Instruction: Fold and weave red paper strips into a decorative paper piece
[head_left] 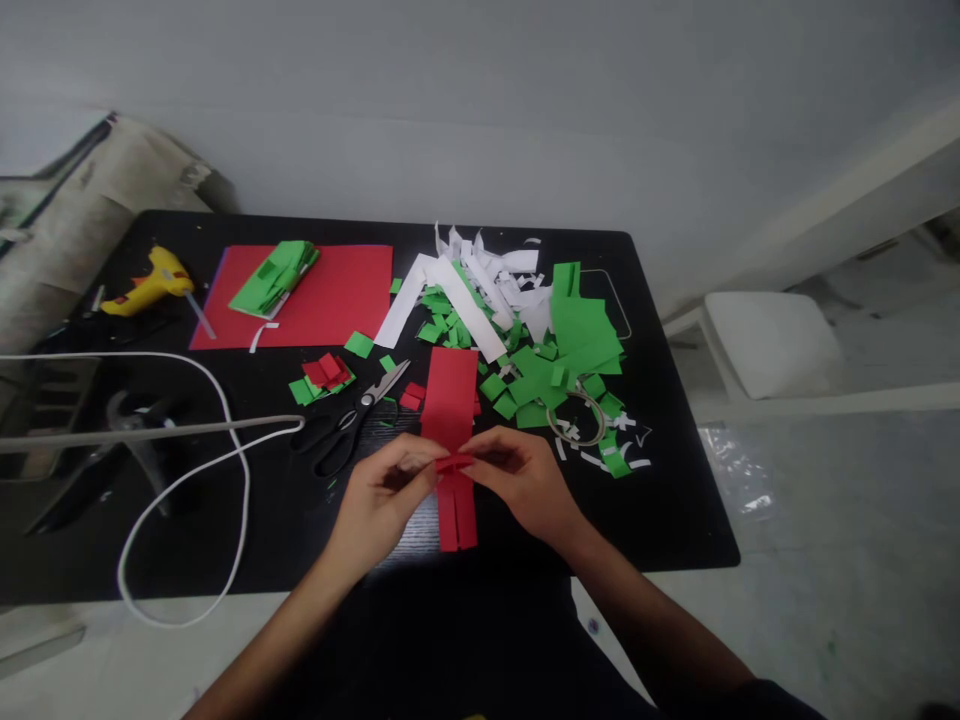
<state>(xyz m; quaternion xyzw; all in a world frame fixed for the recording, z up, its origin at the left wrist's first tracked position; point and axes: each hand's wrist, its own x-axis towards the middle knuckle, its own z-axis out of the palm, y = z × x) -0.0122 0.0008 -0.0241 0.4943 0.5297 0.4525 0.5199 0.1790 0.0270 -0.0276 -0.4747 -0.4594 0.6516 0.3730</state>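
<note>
A long red paper strip (pixel 450 395) lies lengthwise over the front middle of the black table (pixel 675 520); its near end is slit into narrow strips. My left hand (pixel 382 490) and my right hand (pixel 525 480) both pinch the strip at its middle, fingertips meeting at a small fold. Black-handled scissors (pixel 352 420) lie just left of my left hand. A pile of green paper squares (pixel 555 360) and white strips (pixel 480 280) sits beyond my right hand.
A red sheet (pixel 330 300) with folded green pieces (pixel 274 275) lies at the back left, beside a yellow glue gun (pixel 150 280). A white cable (pixel 187 480) loops over the left side. Small red and green squares (pixel 322 378) and a tape ring (pixel 577 420) lie nearby.
</note>
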